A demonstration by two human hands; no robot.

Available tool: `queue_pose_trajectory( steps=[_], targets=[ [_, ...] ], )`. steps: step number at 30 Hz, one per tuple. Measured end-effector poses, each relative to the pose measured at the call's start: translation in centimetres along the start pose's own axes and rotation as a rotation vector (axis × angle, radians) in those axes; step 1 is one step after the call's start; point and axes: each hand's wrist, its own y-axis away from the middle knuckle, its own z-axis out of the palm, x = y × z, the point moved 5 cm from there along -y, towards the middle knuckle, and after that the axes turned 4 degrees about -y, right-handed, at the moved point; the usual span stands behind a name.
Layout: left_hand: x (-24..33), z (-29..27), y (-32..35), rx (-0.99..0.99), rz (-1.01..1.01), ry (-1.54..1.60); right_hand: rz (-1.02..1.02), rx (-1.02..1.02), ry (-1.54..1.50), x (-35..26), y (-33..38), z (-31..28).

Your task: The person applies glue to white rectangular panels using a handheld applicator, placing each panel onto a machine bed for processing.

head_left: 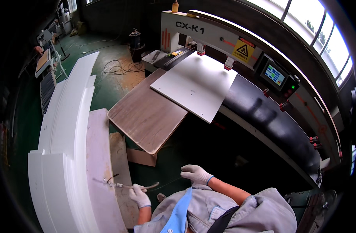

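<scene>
Grey jacket shoulders with a blue collar fill the lower edge. Both hands are gloved in white. A thin metal hose nozzle [125, 185] is gripped by the closed left hand [140, 195], its tip held over the stacked white boards [65, 155] at the left. The right hand [196, 174] is held loosely curled, gripping nothing, above the dark floor. A white panel [195, 83] is seen lying on the wood-grain surface [147, 114] beside the machine [224, 37].
</scene>
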Motion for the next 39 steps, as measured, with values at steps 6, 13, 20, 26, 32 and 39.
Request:
queue_pose_trajectory(
  steps=[6, 13, 20, 26, 32, 39],
  targets=[
    [11.6, 20.3, 8.7, -0.969, 0.401, -0.329, -0.267, 0.287, -0.695, -3.6, -4.0, -11.4],
    [12.9, 41.2, 16.3, -1.44, 1.09, -0.501, -0.074, 0.348, -0.988, -0.7, -6.7, -30.6],
    [10.5, 48.9, 20.3, -1.791, 1.165, -0.966, 0.035, 0.399, 0.461, 1.7, -8.0, -34.2],
    [1.6, 53.4, 19.7, -1.712, 0.877, -0.581, -0.09, 0.413, 0.875, 0.9, -8.4, -29.9],
    [2.8, 52.6, 10.1, -1.258, -0.248, -0.429, -0.158, 0.496, 0.35, 12.4, -14.8, -36.1],
    [-1.2, 60.4, -1.6, -0.345, -0.516, 0.312, 0.163, 0.592, -0.208, 11.0, -9.1, -44.3]
  ],
)
